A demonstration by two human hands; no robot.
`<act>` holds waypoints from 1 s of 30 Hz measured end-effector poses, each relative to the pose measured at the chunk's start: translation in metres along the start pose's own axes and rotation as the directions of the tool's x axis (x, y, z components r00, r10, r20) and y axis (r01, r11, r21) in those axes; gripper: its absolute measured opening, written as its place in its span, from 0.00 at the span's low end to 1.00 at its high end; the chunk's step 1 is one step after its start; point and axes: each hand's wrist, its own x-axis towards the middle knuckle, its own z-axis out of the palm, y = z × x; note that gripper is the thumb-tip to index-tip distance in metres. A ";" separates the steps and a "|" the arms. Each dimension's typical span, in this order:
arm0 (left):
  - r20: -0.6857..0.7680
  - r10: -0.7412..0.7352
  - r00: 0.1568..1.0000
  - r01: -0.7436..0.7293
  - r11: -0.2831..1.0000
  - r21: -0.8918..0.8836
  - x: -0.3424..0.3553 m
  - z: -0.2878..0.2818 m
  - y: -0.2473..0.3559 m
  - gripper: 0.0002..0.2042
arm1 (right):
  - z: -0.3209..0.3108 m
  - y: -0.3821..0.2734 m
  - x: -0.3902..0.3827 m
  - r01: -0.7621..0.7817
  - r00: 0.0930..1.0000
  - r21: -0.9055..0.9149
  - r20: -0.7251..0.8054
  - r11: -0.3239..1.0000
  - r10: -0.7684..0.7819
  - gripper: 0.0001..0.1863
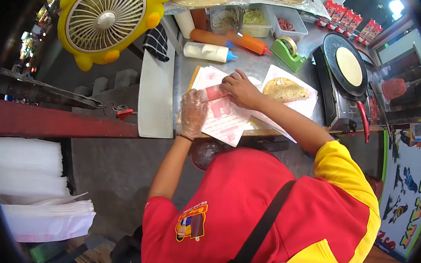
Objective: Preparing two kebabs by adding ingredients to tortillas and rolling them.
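Note:
A narrow paper-wrapped roll (213,93), white with red print, lies across printed wrapping paper (225,123) on the counter. My left hand (193,114), in a clear plastic glove, grips the roll's left end. Bare, my right hand (242,89) presses its curled fingers on the right end. What the wrapper holds is hidden. Just right of my right hand, a folded browned flatbread (285,90) rests on another paper sheet (310,105), partly covered by my forearm.
Squeeze bottles (206,52) and a green tape dispenser (287,54) stand behind the papers. Tubs of shredded filling (257,21) line the back. At right, a pale round flatbread (349,66) lies on a black pan (332,51) with a red handle. A yellow fan (107,22) is at upper left.

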 end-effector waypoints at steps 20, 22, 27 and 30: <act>-0.089 0.074 0.993 -0.090 0.976 -0.197 -0.016 -0.021 -0.009 0.24 | -0.010 -0.004 0.017 -0.047 0.974 -0.025 0.219 0.999 0.051 0.17; -0.069 0.054 0.996 -0.065 0.985 -0.161 -0.014 -0.013 -0.017 0.23 | -0.004 -0.009 0.012 -0.059 0.976 -0.021 0.210 0.998 0.062 0.20; -0.010 -0.076 0.997 0.070 0.953 -0.294 -0.005 -0.005 -0.032 0.19 | 0.006 0.006 0.029 -0.140 0.976 0.031 0.171 0.990 0.133 0.17; 0.082 -0.153 0.985 0.173 0.889 -0.423 -0.001 0.002 -0.040 0.16 | -0.002 0.017 0.053 -0.225 0.874 -0.028 0.435 0.974 0.215 0.18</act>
